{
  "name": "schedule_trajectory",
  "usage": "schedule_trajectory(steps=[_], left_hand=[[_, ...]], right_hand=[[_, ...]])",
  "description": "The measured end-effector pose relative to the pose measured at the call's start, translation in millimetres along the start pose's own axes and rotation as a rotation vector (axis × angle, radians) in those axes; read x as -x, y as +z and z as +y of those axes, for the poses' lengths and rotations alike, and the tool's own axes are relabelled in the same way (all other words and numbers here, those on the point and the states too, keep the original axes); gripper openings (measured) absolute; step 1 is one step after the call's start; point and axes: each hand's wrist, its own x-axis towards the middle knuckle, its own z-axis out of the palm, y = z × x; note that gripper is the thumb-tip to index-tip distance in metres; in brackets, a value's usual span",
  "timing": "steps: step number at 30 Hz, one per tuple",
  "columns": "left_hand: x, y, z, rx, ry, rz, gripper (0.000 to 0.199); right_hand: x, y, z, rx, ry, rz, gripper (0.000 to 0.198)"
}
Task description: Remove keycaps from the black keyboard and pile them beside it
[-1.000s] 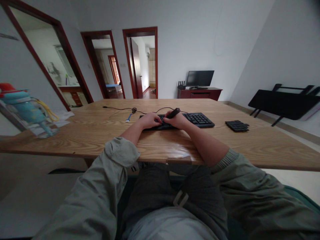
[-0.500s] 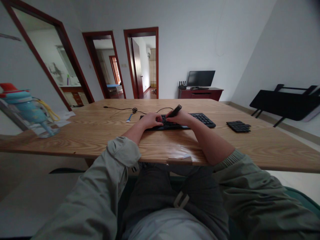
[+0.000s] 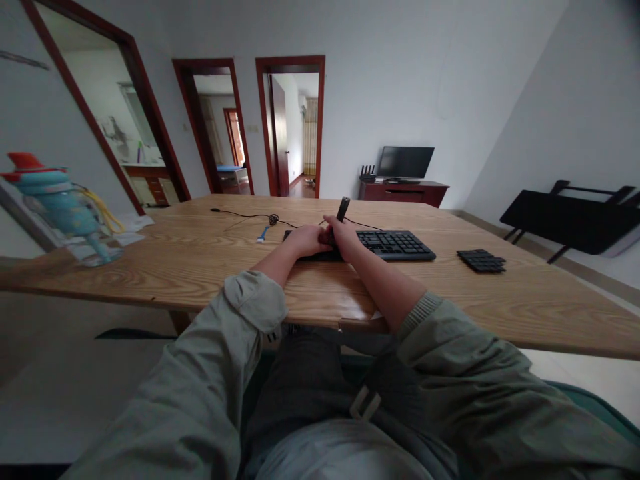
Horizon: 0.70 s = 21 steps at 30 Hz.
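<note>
A black keyboard lies on the wooden table, its left part mostly covered by my hands. My right hand is closed around a black stick-like tool, which stands nearly upright with its upper end showing above the fist; its lower end is hidden. Close against it, my left hand rests over the left part of the keyboard with fingers curled in. What those fingers pinch, if anything, is hidden. Several loose black keycaps lie grouped to the right of the keyboard.
A small blue-and-white brush and a coiled black cable lie left of the keyboard. A blue bottle with a red lid stands at the table's left end beside papers. A monitor stands on a far cabinet.
My right hand has moved left along the keyboard to meet my left hand. The black tool has swung from slanting to nearly upright. The view has shifted slightly.
</note>
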Motion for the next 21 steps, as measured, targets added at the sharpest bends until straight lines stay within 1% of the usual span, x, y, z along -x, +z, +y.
schedule_trajectory(steps=[2,4,5,6,8,10,13,16,18,21], left_hand=[[-0.1,-4.4,-12.0,0.106,-0.013,-0.062,0.026],[0.7,-10.3,-30.4,0.237,-0.019,-0.074,0.028],[1.4,-13.2,-40.9,0.271,-0.044,-0.028,0.029],[2.2,-15.5,-51.2,0.275,-0.090,0.049,0.028],[3.6,-17.7,-69.1,0.225,-0.200,0.206,0.026],[3.8,-16.7,-80.3,0.149,-0.292,0.309,0.026],[1.8,-11.6,-84.3,0.076,-0.353,0.379,0.027],[-0.9,-7.2,-79.5,0.066,-0.345,0.406,0.027],[-2.1,-5.9,-75.5,0.078,-0.325,0.406,0.027],[-2.7,-4.9,-71.6,0.089,-0.318,0.379,0.027]], right_hand=[[1.2,5.4,3.1,-0.020,-0.004,0.042,0.033],[2.4,7.3,5.4,0.014,-0.030,0.050,0.034],[2.6,7.7,6.5,0.051,-0.048,0.048,0.036],[2.4,8.3,7.7,0.087,-0.065,0.050,0.039],[0.4,10.5,10.7,0.140,-0.097,0.076,0.042],[-3.3,13.9,14.7,0.174,-0.131,0.116,0.045],[-8.5,18.3,19.9,0.222,-0.172,0.166,0.047],[-8.9,18.6,20.1,0.273,-0.177,0.181,0.046],[-6.4,17.5,17.1,0.296,-0.171,0.166,0.046],[-1.4,16.5,11.5,0.307,-0.143,0.101,0.046]])
